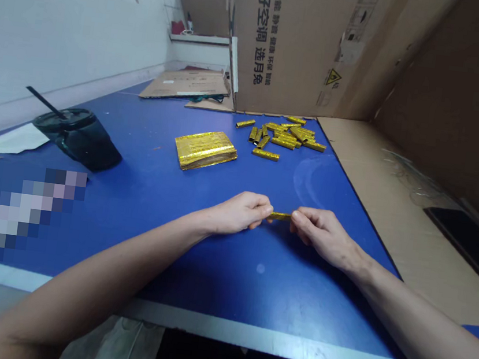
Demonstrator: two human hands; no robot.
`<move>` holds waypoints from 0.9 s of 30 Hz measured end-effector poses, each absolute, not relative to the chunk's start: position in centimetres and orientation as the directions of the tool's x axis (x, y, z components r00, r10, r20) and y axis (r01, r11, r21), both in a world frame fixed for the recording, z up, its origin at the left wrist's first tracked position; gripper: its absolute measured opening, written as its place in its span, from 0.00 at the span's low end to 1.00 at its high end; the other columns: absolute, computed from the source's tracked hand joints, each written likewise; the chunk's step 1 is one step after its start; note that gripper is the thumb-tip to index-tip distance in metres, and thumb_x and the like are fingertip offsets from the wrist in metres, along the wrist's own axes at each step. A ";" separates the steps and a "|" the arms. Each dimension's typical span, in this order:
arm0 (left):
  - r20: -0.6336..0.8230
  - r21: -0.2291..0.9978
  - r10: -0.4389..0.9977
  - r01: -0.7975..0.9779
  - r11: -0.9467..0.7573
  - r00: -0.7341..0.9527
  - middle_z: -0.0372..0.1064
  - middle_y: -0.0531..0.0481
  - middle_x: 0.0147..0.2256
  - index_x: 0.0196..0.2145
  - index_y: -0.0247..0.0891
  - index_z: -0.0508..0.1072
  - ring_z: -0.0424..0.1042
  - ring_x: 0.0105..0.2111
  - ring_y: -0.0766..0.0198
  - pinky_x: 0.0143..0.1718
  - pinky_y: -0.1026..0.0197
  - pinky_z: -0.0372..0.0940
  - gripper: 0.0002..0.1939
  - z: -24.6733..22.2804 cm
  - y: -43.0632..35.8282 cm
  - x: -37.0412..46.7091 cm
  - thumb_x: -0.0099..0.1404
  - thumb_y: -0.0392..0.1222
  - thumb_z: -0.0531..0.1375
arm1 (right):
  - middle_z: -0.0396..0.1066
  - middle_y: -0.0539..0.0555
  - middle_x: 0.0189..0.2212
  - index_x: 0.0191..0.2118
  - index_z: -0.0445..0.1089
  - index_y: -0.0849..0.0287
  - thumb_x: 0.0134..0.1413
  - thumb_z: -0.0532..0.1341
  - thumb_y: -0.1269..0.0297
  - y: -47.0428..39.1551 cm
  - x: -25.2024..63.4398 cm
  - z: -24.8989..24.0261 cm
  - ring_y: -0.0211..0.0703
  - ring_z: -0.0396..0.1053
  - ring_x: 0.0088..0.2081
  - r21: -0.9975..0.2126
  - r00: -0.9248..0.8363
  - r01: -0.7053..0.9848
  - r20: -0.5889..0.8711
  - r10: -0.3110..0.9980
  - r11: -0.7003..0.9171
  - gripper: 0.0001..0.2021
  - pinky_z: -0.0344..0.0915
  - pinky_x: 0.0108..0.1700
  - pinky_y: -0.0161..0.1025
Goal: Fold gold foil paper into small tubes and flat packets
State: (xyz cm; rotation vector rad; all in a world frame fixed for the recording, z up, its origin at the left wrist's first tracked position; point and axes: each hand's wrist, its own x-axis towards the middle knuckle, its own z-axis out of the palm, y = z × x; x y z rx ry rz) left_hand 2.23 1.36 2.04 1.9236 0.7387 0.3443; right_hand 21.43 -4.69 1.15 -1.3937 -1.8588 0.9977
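Between my two hands is a narrow gold foil paper roll (pixel 281 216), held level above the blue table (pixel 209 280). My left hand (pixel 244 211) pinches its left end, fingers closed. At the right end, my right hand (pixel 318 231) grips it between thumb and fingers. Farther back lies a stack of gold foil paper sheets (pixel 206 149), to the left of a loose pile of similar gold rolls (pixel 288 135). The fingertips cover both ends of the held roll.
A dark lidded cup with a straw (pixel 81 137) stands at the left. Behind the rolls rises a large cardboard box (pixel 298 53). Flattened cardboard (pixel 185 84) lies at the back left. A dark flat object (pixel 467 245) rests on cardboard at the right.
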 end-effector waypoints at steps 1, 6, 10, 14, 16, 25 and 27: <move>-0.074 0.884 0.636 0.346 -0.315 0.768 0.54 0.59 0.17 0.25 0.35 0.60 0.51 0.17 0.74 0.20 0.70 0.49 0.13 2.0 1.3 2.3 0.62 0.46 0.48 | 0.53 0.44 0.14 0.23 0.61 0.61 0.54 0.48 0.47 -4.6 21.5 1.1 0.30 0.48 0.17 -0.856 -0.263 0.498 0.004 0.965 0.139 0.21 0.46 0.19 0.32; -0.088 0.867 0.644 0.377 -0.327 0.760 0.56 0.58 0.20 0.29 0.35 0.62 0.55 0.19 0.73 0.21 0.69 0.51 0.07 2.1 1.2 2.4 0.60 0.42 0.51 | 0.53 0.44 0.15 0.23 0.58 0.60 0.52 0.52 0.50 -4.4 21.5 0.8 0.30 0.47 0.17 -0.886 -0.224 0.449 0.012 0.974 0.114 0.17 0.46 0.19 0.32; -0.081 0.850 0.643 0.389 -0.354 0.762 0.57 0.58 0.18 0.28 0.35 0.63 0.55 0.18 0.73 0.20 0.69 0.51 0.09 2.2 1.2 2.3 0.61 0.42 0.50 | 0.54 0.44 0.17 0.25 0.60 0.60 0.52 0.54 0.53 -4.5 21.5 0.8 0.30 0.49 0.18 -0.878 -0.196 0.457 0.055 0.979 0.141 0.15 0.48 0.20 0.32; -0.009 0.785 0.645 0.405 -0.469 0.764 0.60 0.57 0.20 0.29 0.35 0.66 0.58 0.20 0.73 0.23 0.69 0.52 0.09 2.4 0.7 2.3 0.61 0.42 0.50 | 0.51 0.44 0.16 0.23 0.59 0.60 0.52 0.53 0.52 -4.7 21.5 0.8 0.30 0.47 0.18 -0.854 -0.270 0.501 0.000 0.963 0.140 0.17 0.46 0.19 0.32; 0.003 0.767 0.628 0.401 -0.501 0.778 0.61 0.57 0.20 0.29 0.35 0.67 0.59 0.21 0.72 0.24 0.69 0.54 0.09 2.4 0.5 2.4 0.61 0.41 0.50 | 0.50 0.44 0.16 0.21 0.57 0.60 0.53 0.52 0.52 -4.8 21.4 0.8 0.30 0.46 0.19 -0.843 -0.313 0.509 0.010 0.950 0.176 0.17 0.46 0.20 0.32; 0.087 0.650 0.615 0.424 -0.631 0.783 0.62 0.56 0.21 0.29 0.35 0.68 0.61 0.22 0.72 0.27 0.69 0.55 0.10 2.4 -0.3 2.8 0.62 0.38 0.49 | 0.50 0.44 0.17 0.22 0.58 0.60 0.54 0.51 0.53 -5.1 21.2 1.2 0.30 0.47 0.19 -0.822 -0.362 0.539 -0.027 0.932 0.186 0.17 0.47 0.20 0.32; 0.070 0.638 0.607 0.432 -0.637 0.792 0.62 0.56 0.21 0.29 0.35 0.68 0.61 0.22 0.71 0.27 0.69 0.55 0.10 2.4 -0.3 2.8 0.62 0.38 0.49 | 0.49 0.44 0.16 0.21 0.56 0.59 0.55 0.50 0.53 -5.0 21.2 1.2 0.30 0.46 0.19 -0.816 -0.374 0.543 -0.022 0.927 0.200 0.18 0.47 0.20 0.31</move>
